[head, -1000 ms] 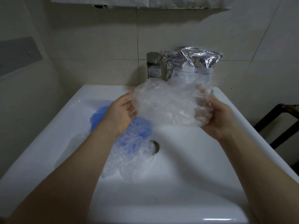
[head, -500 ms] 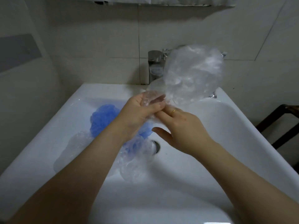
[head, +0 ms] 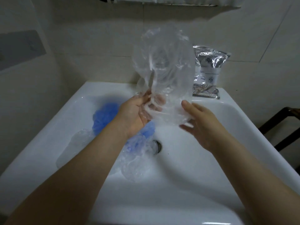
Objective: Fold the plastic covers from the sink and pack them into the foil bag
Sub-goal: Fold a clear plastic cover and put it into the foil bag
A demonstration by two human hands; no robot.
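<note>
Left hand (head: 134, 114): raised over the basin, palm turned up; the lower left edge of the clear plastic cover (head: 164, 73) is gripped between its curled fingers and thumb.
Right hand (head: 199, 122): held to the right of the left hand, apart from it; the cover's lower right edge is touched by the thumb and fingers, but whether it is pinched cannot be told, since the fingertips are blurred behind the film.
Clear plastic cover: held up in the air above the sink (head: 186, 184), its crumpled body standing upward from the hands, in front of the wall tiles (head: 97, 38).
Blue plastic cover (head: 105, 116): lying in the basin on the left, partly hidden under the left forearm.
Other clear covers (head: 136, 161): bunched in the basin just left of the drain (head: 158, 146), touching the blue one; one more pale piece is seen further left.
Foil bag (head: 208, 69): standing upright on the back ledge of the sink at the right, against the wall, well apart from the hands.
Dark frame (head: 284, 127): seen at the right edge, beside the sink.
</note>
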